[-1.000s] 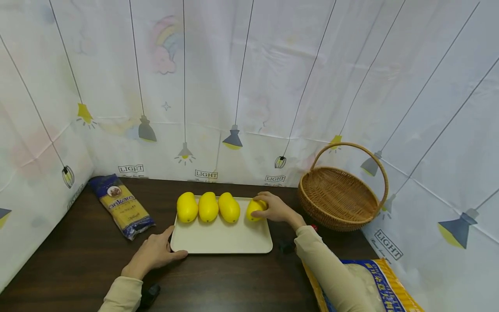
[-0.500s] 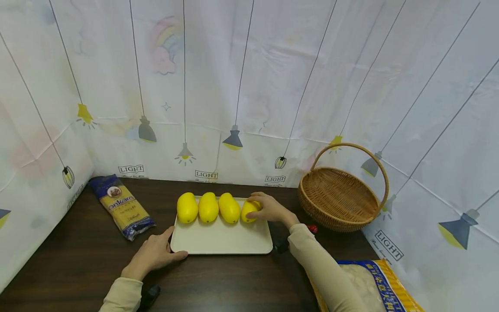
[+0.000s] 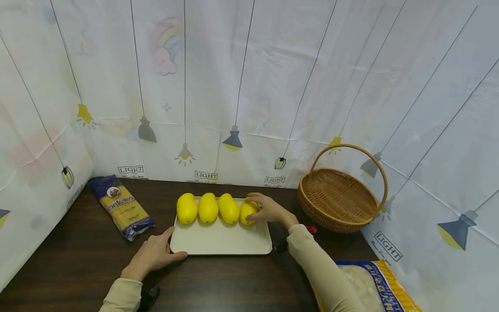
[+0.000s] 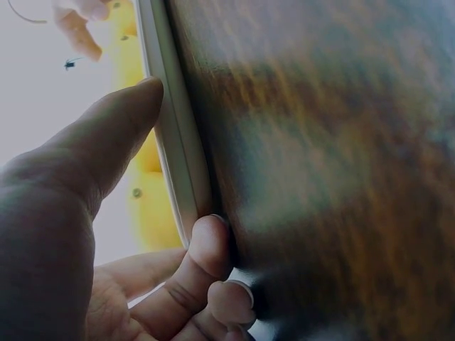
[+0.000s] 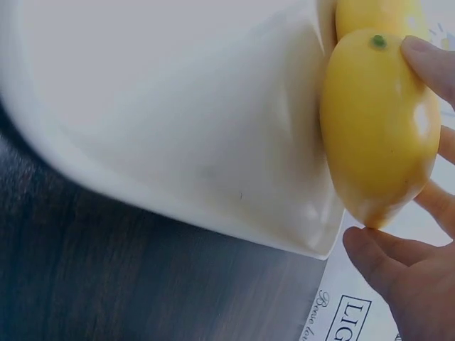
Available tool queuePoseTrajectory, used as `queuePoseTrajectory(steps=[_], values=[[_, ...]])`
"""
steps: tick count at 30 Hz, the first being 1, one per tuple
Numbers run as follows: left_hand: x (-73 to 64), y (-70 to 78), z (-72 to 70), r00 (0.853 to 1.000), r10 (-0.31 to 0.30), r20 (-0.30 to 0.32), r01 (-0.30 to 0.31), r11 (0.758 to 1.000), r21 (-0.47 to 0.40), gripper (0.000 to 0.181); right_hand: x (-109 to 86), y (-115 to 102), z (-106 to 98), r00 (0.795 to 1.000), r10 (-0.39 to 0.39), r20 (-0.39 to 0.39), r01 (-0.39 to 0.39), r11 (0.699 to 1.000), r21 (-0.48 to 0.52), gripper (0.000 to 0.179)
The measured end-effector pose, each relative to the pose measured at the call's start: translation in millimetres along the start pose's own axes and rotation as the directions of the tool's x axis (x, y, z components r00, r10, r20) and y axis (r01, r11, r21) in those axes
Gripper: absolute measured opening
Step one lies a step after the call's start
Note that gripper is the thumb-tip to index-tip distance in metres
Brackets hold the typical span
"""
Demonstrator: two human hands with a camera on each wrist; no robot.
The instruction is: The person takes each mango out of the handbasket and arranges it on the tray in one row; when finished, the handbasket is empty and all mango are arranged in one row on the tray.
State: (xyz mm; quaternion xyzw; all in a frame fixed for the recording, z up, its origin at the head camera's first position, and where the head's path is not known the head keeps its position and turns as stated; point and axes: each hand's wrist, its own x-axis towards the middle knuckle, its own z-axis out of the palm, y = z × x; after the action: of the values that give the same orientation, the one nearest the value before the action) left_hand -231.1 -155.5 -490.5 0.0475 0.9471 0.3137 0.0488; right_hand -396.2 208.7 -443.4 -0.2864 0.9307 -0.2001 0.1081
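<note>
A cream rectangular tray lies on the dark table, with a row of several yellow mangoes along its far side. My right hand grips the rightmost mango, thumb at one end and fingers round its outer side; a green stem spot shows on it. That mango sits close beside its neighbour. My left hand holds the tray's near left corner. In the left wrist view its thumb lies on the rim and its fingers curl at the tray's edge.
A wicker basket with a tall handle stands at the back right. A blue and yellow pasta packet lies at the left. At the front right, a yellow and blue bag is partly hidden by my right sleeve. Printed curtain hangs behind.
My right hand has slid the rightmost mango a little left along the tray, narrowing the gap to the one beside it. The left hand has stayed at the tray corner.
</note>
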Motion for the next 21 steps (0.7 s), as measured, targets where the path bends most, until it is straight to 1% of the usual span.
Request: queuePoseTrajectory(steps=[7, 12, 16, 21], values=[[-1.2, 0.8, 1.3, 1.0, 0.0, 0.005, 0.0, 1.0, -0.003, 0.095, -3.9, -0.9, 0.7, 1.0, 0.014, -0.007, -0.014, 1.0, 0.004, 0.072], [-1.1, 0.3, 1.0, 1.0, 0.001, 0.008, -0.001, 1.0, -0.002, 0.095, -7.5, 0.2, -0.4, 1.0, 0.024, -0.01, -0.024, 0.999, 0.033, 0.074], [-0.8, -0.2, 0.2, 1.0, 0.007, 0.007, -0.007, 1.0, -0.002, 0.095, -12.8, 0.0, -3.9, 0.998, 0.043, -0.039, -0.041, 0.998, 0.057, 0.072], [-1.2, -0.5, -0.4, 1.0, 0.003, 0.008, -0.003, 1.0, 0.0, 0.095, -24.1, -1.3, -8.4, 0.993, 0.088, -0.074, -0.086, 0.996, 0.03, 0.07]])
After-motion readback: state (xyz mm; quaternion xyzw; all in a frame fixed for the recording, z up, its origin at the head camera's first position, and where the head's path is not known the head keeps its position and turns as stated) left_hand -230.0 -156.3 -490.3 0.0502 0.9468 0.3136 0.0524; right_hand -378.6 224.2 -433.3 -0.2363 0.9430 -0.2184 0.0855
